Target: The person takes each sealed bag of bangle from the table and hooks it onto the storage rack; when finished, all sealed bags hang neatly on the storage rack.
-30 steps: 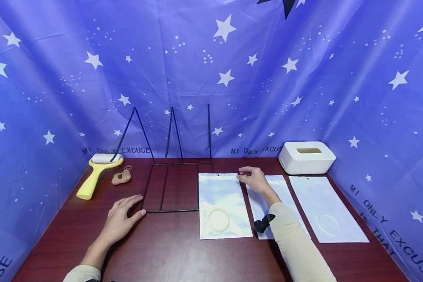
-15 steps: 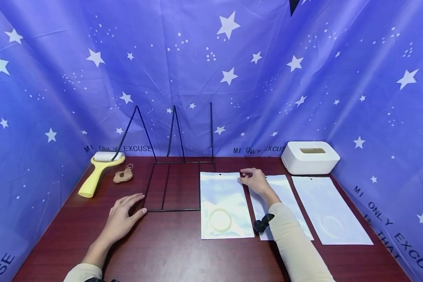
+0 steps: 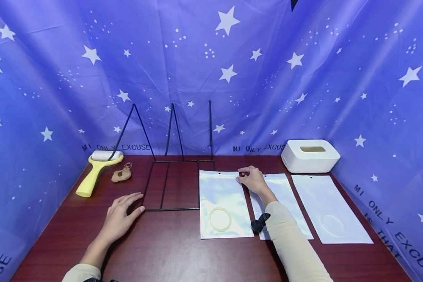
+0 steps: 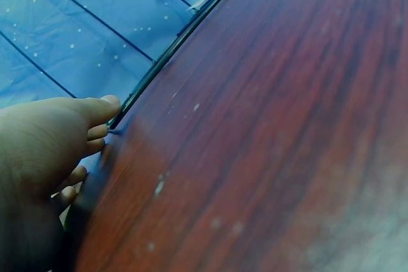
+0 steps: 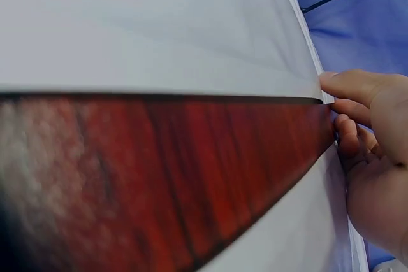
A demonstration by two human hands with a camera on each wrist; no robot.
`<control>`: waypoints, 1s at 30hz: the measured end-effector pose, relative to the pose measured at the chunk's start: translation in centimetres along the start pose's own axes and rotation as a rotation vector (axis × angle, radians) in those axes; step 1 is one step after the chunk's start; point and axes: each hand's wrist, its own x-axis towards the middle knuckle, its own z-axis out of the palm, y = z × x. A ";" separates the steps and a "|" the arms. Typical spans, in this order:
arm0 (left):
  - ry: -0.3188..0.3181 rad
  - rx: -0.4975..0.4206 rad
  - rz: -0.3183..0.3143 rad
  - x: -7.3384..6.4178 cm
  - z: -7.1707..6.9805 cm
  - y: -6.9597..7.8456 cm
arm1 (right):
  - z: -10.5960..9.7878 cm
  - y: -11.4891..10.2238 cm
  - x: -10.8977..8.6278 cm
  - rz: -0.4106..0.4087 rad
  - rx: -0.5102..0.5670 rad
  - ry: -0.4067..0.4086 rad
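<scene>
Black wire forms the open rack [image 3: 179, 209], its left and middle uprights bent into inverted Vs, standing on the reddish wood-grain surface [image 3: 155, 250]. The left hand [image 3: 119, 215] is relaxed, thumb and fingertips touching the front left corner, presumably to steady the frame. The right hand [image 3: 252, 180] pinches the upper right corner of a glossy white rectangular pouch [image 3: 221, 192], which lies over the rack's right bay; its circular mark is pale yellow-rimmed. The middle pouch [image 3: 280, 196] and outer pouch [image 3: 317, 199] lie alongside, apparently spaced for separate handling.
</scene>
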 end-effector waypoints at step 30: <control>-0.017 0.023 -0.043 0.0 0.1 0.0 | -1.3 -0.6 0.0 -0.008 0.339 -0.078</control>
